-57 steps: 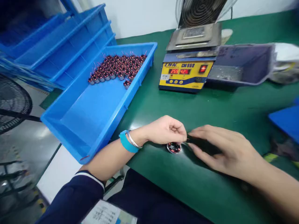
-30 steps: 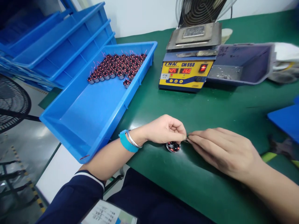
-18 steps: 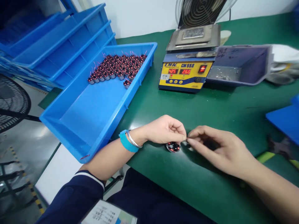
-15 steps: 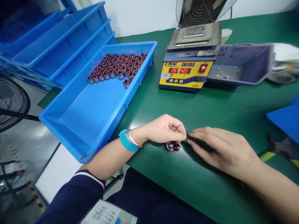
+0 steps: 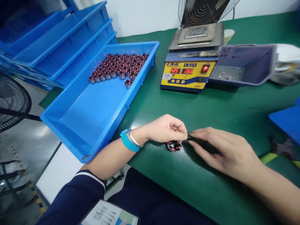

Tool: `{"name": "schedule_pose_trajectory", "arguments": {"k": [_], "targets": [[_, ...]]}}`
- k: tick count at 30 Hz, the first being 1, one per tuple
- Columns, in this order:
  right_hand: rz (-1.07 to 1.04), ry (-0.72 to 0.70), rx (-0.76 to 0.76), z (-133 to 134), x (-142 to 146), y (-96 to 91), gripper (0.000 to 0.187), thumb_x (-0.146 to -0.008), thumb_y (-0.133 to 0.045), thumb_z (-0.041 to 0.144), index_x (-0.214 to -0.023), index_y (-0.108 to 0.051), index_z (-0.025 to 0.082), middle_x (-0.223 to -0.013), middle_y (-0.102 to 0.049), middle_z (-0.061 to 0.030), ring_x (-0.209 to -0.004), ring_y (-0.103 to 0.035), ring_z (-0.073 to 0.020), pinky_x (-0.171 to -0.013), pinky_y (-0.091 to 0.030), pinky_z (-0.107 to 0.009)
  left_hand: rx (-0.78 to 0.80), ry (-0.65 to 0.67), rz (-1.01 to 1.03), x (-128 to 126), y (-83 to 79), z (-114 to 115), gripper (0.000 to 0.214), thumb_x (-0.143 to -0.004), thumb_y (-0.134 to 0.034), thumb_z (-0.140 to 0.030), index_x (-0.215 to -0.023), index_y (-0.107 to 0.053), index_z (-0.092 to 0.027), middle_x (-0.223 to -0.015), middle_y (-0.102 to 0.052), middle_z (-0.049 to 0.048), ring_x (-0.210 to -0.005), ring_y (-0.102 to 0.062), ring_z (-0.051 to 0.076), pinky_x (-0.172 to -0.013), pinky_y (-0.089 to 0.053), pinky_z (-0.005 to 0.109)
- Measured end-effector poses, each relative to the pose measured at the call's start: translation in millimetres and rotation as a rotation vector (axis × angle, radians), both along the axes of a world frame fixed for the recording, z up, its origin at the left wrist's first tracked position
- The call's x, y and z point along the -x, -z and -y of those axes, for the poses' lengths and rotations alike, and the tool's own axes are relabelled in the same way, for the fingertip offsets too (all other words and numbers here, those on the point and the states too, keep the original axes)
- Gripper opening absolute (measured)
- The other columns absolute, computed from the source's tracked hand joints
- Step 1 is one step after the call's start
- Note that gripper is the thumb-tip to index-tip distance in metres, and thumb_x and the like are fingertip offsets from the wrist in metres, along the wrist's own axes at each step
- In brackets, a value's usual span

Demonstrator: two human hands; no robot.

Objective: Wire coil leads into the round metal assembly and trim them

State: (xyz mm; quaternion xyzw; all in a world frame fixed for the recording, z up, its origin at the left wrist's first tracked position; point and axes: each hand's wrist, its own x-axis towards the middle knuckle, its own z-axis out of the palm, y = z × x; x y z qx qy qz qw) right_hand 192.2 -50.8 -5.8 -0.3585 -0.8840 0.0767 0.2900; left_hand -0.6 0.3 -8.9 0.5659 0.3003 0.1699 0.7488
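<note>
A small round motor stator [image 5: 173, 146] with black insulation and copper-red windings rests on the green table just under my left hand [image 5: 170, 128]. The left thumb and forefinger are pinched together on a thin wire [image 5: 186, 141] beside the stator, and my fingers cover part of its top. From the right, my right hand [image 5: 222, 153] meets the left at the fingertips, its thumb and forefinger closing on the same fine wire. The exact ends of the wire are too small to make out.
A blue tray [image 5: 86, 109] of several similar stators stands left, beside stacked blue bins [image 5: 70, 40]. Behind my hands is a yellow-fronted solder pot [image 5: 187, 75] with lit digits. A grey-purple bin [image 5: 248, 65] and green-handled pliers [image 5: 269, 157] lie right.
Both hands stay almost in place, fingertips still together at the wire. The stator appears slightly shifted under the left hand. The digits on the solder pot differ.
</note>
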Motion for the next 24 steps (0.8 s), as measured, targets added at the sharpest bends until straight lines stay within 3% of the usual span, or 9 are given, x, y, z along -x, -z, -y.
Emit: {"name": "schedule_pose_trajectory", "arguments": {"k": [2, 3, 7, 12, 14, 16, 19, 21, 24], "targets": [[0.129, -0.062, -0.275, -1, -5, 0.4, 0.017, -0.081, -0.058, 0.014, -0.098, -0.055, 0.013, -0.091, -0.064, -0.0068, -0.073, -0.058, -0.0138, -0.062, -0.043, -0.027, 0.003, 0.006, 0.003, 0, -0.8, 0, 0.003, -0.071, -0.056, -0.004, -0.068, -0.056, -0.005, -0.057, -0.057, 0.0012, -0.05, -0.052, 0.003, -0.05, -0.041, 0.013], [0.136, -0.076, -0.268, -1, -5, 0.2, 0.016, -0.081, -0.057, 0.014, -0.097, -0.056, 0.013, -0.092, -0.064, -0.0067, -0.074, -0.059, -0.0151, -0.062, -0.042, -0.028, 0.004, 0.009, 0.007, -1, -1.4, 0, 0.003, -0.071, -0.056, -0.005, -0.068, -0.056, -0.005, -0.057, -0.057, 0.0011, -0.05, -0.052, 0.003, -0.05, -0.041, 0.013], [-0.022, -0.05, 0.079, -2, 4, -2.6, 0.01, -0.087, -0.051, 0.02, -0.087, -0.059, 0.014, -0.079, -0.063, -0.0035, -0.065, -0.058, -0.0124, -0.057, -0.042, -0.025, 0.006, 0.018, 0.004, 0, -3.8, 1, 0.002, -0.07, -0.056, -0.004, -0.068, -0.055, -0.005, -0.056, -0.057, 0.0005, -0.049, -0.052, 0.003, -0.048, -0.041, 0.013], [-0.142, -0.116, 0.563, -3, 10, -2.7, 0.036, -0.098, -0.028, 0.025, -0.071, -0.047, 0.013, -0.061, -0.058, -0.0001, -0.046, -0.051, -0.0054, -0.046, -0.043, -0.018, 0.005, 0.05, 0.001, 1, -2.3, 1, 0.001, -0.071, -0.056, -0.005, -0.071, -0.056, -0.005, -0.057, -0.057, 0.0014, -0.05, -0.053, 0.005, -0.048, -0.041, 0.015], [-0.137, -0.035, 0.491, -3, 5, -0.1, 0.027, -0.094, -0.041, 0.03, -0.075, -0.053, 0.014, -0.067, -0.06, -0.0014, -0.052, -0.054, -0.0074, -0.05, -0.043, -0.021, -0.002, 0.031, 0.006, 0, -0.8, 0, 0.001, -0.07, -0.057, -0.004, -0.069, -0.057, -0.004, -0.058, -0.057, 0.0011, -0.05, -0.051, 0.003, -0.049, -0.041, 0.014], [-0.059, 0.022, 0.213, -2, -1, 3.0, 0.016, -0.086, -0.055, 0.031, -0.086, -0.059, 0.015, -0.078, -0.062, -0.0032, -0.064, -0.058, -0.0109, -0.058, -0.045, -0.025, 0.006, 0.014, 0.008, 0, 0.2, -1, 0.003, -0.07, -0.057, -0.004, -0.067, -0.056, -0.004, -0.057, -0.056, 0.0007, -0.05, -0.05, 0.002, -0.05, -0.041, 0.013], [0.105, -0.042, -0.183, 0, -2, 5.3, 0.014, -0.083, -0.058, 0.021, -0.095, -0.057, 0.014, -0.09, -0.063, -0.0049, -0.076, -0.058, -0.0141, -0.066, -0.045, -0.028, 0.017, 0.015, 0.007, -1, 0.7, -1, 0.003, -0.069, -0.056, -0.004, -0.066, -0.056, -0.005, -0.056, -0.056, 0.0007, -0.051, -0.05, 0.003, -0.05, -0.04, 0.013], [0.128, -0.075, -0.199, -1, -1, 3.6, 0.007, -0.086, -0.052, 0.015, -0.091, -0.055, 0.014, -0.086, -0.062, -0.0042, -0.072, -0.057, -0.0117, -0.062, -0.044, -0.026, 0.015, 0.024, 0.008, 0, 0.8, -1, 0.003, -0.069, -0.056, -0.004, -0.066, -0.057, -0.005, -0.057, -0.056, 0.0008, -0.051, -0.05, 0.003, -0.05, -0.04, 0.014], [0.03, 0.023, 0.02, -6, -3, -1.7, 0.014, -0.09, -0.045, 0.019, -0.081, -0.054, 0.015, -0.074, -0.059, -0.001, -0.06, -0.053, -0.0066, -0.055, -0.043, -0.02, 0.015, 0.021, 0.007, -1, 0.7, -1, 0.004, -0.069, -0.056, -0.002, -0.065, -0.056, -0.005, -0.056, -0.056, 0.0005, -0.051, -0.05, 0.003, -0.051, -0.04, 0.014]]}}
